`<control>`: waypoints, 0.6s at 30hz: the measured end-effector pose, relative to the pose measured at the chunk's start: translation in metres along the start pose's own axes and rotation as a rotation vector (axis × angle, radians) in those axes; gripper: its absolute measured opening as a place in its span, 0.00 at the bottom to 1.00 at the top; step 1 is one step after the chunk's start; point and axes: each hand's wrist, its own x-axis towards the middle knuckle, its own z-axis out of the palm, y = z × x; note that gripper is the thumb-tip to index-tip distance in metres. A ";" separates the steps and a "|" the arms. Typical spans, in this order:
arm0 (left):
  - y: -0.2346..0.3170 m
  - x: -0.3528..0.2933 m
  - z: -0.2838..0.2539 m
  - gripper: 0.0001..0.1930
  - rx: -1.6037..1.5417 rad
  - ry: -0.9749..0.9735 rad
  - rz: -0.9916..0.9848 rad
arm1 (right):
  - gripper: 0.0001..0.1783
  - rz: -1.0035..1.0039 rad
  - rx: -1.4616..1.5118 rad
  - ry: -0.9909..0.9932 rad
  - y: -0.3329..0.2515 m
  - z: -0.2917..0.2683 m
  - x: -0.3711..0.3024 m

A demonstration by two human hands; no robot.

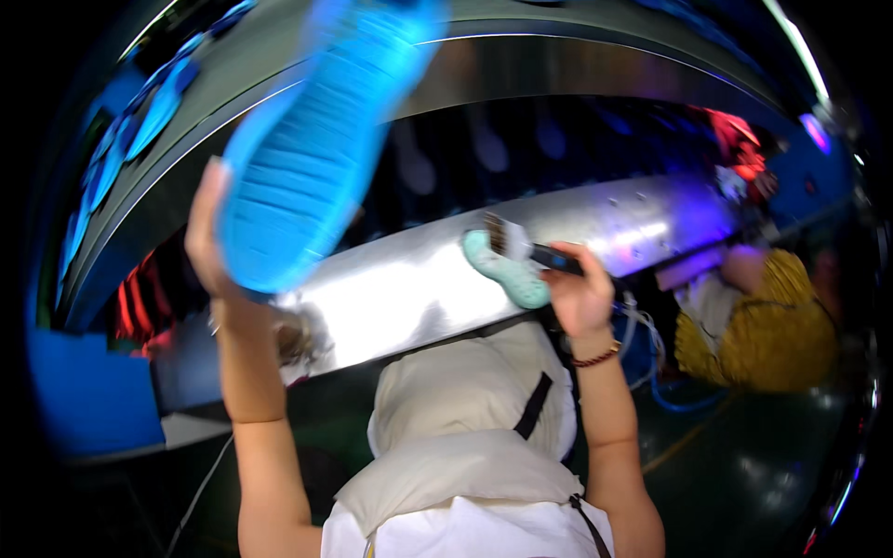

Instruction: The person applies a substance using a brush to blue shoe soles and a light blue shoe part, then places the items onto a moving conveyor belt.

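Blue ridged foam-like sole (302, 177): probably light, flexible, best held by its near rim, where left fingers (210, 186), blurred, seem clamped; right fingers (590, 264) clamp a black-handled brush (543, 254).

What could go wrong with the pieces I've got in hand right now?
The blue sole is raised in the left hand, gripped near one end, so it might tip or slip.

The brush in the right hand overlaps the mint-green sole in view; a bump might push that sole off the metal ledge, as its lower end lies near the front edge.
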 end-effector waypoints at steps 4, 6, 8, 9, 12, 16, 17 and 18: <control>0.052 0.085 -0.020 0.32 0.031 -0.125 0.178 | 0.17 0.096 0.052 0.111 0.009 0.003 0.008; 0.067 0.120 -0.045 0.37 -0.495 -0.125 0.216 | 0.17 0.136 0.047 0.077 0.014 0.010 0.010; 0.058 0.134 -0.034 0.41 -0.534 0.259 0.288 | 0.18 0.137 0.031 0.097 0.015 0.003 0.008; 0.049 0.144 -0.027 0.40 -0.449 0.278 0.259 | 0.17 0.124 0.033 0.121 0.015 -0.001 0.008; 0.017 0.165 0.021 0.41 0.385 0.194 0.254 | 0.16 0.095 0.015 0.174 0.016 -0.015 0.005; 0.008 0.216 0.031 0.36 1.424 0.110 0.592 | 0.16 0.097 0.010 0.170 0.020 -0.016 0.006; 0.013 0.234 0.001 0.35 1.529 0.002 0.638 | 0.16 0.106 0.007 0.144 0.024 -0.012 0.009; 0.010 0.231 0.001 0.33 1.701 0.002 0.445 | 0.15 0.107 0.007 0.155 0.025 -0.012 0.009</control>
